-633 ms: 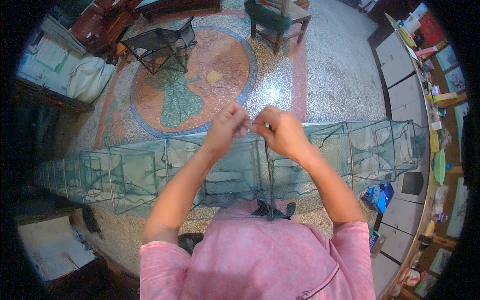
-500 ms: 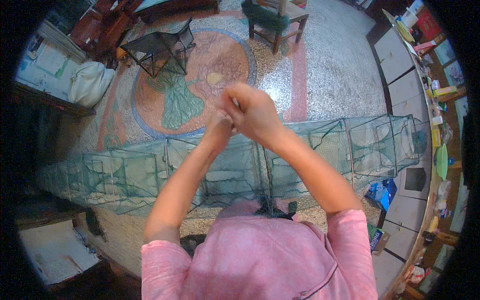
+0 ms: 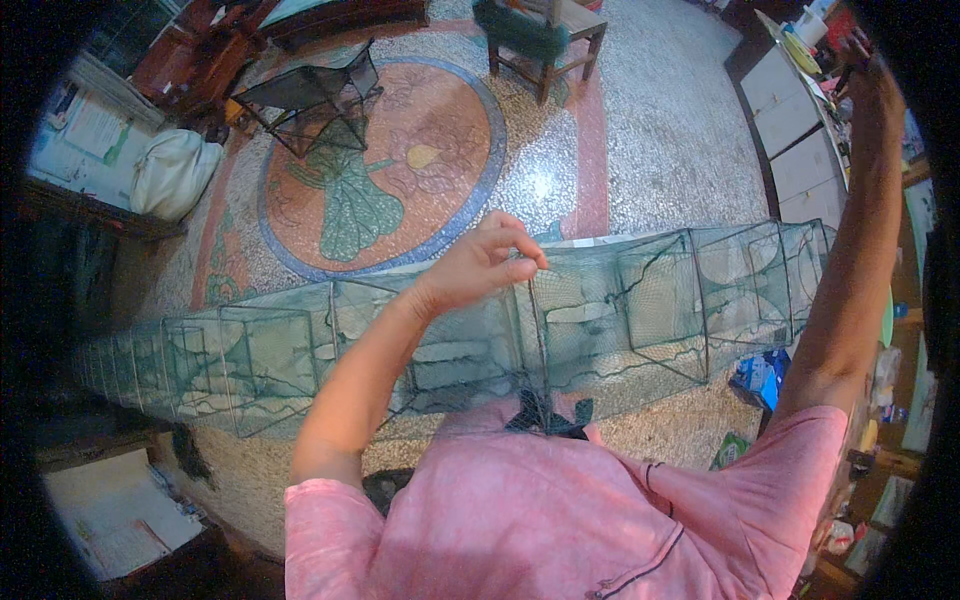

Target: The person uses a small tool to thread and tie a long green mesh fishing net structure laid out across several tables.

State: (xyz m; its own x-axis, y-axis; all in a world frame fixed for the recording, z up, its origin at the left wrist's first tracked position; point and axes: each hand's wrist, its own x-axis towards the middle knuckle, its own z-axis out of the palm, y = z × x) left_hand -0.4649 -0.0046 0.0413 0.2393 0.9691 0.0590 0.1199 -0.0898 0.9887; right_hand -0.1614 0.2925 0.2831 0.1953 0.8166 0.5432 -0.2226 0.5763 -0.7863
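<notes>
A long, green mesh fishing trap (image 3: 660,300) with dark frames stretches from left to right in front of me. Over its middle is my left hand (image 3: 480,262), thumb and forefinger pinched together close to the top of one frame. Whatever lies between those fingertips is too small to make out. My right hand (image 3: 868,75) is stretched far out to the upper right, above the cluttered counter. It is dim there, and its fingers are hard to read.
A black folding stool (image 3: 310,95) stands on the patterned floor (image 3: 440,110). Beyond it is a wooden chair (image 3: 545,45). A white sack (image 3: 178,172) sits at the left. Along the right runs a counter over pale cabinets (image 3: 785,105), with a blue package (image 3: 760,378) below.
My hands were together above the trap and have parted. The right one has swung out to the upper right; the left has come down and slightly right, toward the trap's frame.
</notes>
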